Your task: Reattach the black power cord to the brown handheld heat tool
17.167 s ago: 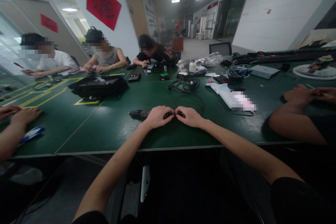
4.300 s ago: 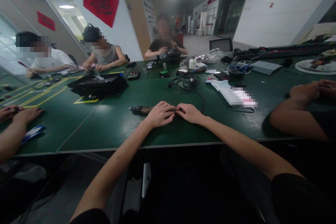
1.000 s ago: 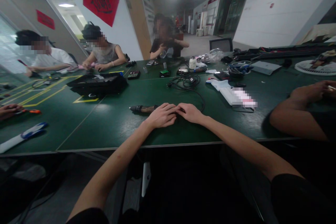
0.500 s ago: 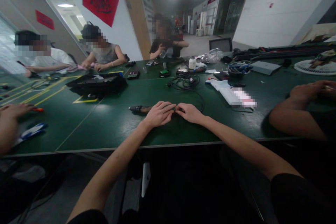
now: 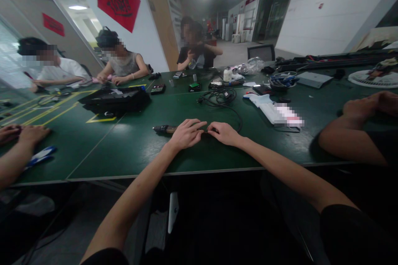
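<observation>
My left hand [image 5: 185, 133] and my right hand [image 5: 224, 133] rest side by side on the dark green table [image 5: 130, 149], fingertips meeting over a small dark part that is mostly hidden. A dark rod-shaped tool [image 5: 164, 128] lies flat just left of my left hand, its near end under my fingers. A black cable [image 5: 236, 116] runs from behind my right hand toward a coiled bundle farther back. What my fingers pinch is too small to make out.
A black bag [image 5: 116, 99] lies at the middle left, a white device [image 5: 270, 109] to the right. Other people's hands rest at the left edge [image 5: 26, 134] and right edge [image 5: 362, 108]. Three people sit along the far side among small gadgets.
My left hand's fingers have spread slightly over the tool. The person at the left has brought a hand back down onto the table near the blue-and-white object.
</observation>
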`<state>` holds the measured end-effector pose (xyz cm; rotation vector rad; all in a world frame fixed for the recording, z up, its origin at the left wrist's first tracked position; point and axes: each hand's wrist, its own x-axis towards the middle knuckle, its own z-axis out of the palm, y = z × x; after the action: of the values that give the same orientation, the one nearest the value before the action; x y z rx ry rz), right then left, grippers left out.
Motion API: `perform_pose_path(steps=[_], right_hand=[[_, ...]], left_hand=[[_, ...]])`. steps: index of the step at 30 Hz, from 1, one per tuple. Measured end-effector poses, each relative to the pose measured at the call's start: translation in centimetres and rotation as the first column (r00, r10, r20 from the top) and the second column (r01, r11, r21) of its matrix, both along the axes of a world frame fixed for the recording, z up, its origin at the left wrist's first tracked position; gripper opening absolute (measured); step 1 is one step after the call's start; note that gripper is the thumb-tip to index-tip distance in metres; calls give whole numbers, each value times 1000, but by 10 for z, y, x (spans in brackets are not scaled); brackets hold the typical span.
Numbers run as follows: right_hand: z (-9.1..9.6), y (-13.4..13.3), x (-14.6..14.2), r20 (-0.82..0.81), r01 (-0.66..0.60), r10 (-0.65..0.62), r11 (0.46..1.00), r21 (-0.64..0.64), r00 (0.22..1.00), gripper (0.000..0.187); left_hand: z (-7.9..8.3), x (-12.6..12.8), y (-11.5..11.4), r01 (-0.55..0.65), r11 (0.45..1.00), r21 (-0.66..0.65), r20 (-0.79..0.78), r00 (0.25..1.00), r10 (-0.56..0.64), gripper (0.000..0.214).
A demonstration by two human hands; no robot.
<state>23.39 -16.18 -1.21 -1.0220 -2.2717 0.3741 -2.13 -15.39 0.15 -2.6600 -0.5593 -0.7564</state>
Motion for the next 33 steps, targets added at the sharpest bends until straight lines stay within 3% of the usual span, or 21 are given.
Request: perform_pose_path(steps=[7, 13, 20, 26, 33], right_hand=[[-1, 1, 1, -2, 3, -3, 1000, 1, 1000, 4], [0, 0, 1, -9, -13, 13, 1000, -2, 1000, 7], [0, 1, 1, -10, -12, 12, 1000, 2, 1000, 6], [2, 0, 1, -15, -20, 20, 1000, -1, 1000, 8], [1, 1, 1, -16, -18, 18, 1000, -1, 1000, 7]], left_hand=[[-1, 8, -2, 54, 998, -14, -98, 994, -55, 28], [4, -3, 1, -7, 1000, -22, 0, 1000, 7, 29], [3, 2, 1, 12, 999, -42, -109, 994, -16, 31], [7, -9, 5, -11, 998, -60, -14, 1000, 10, 32], [7, 1, 5, 4, 997, -81, -112, 994, -13, 33]])
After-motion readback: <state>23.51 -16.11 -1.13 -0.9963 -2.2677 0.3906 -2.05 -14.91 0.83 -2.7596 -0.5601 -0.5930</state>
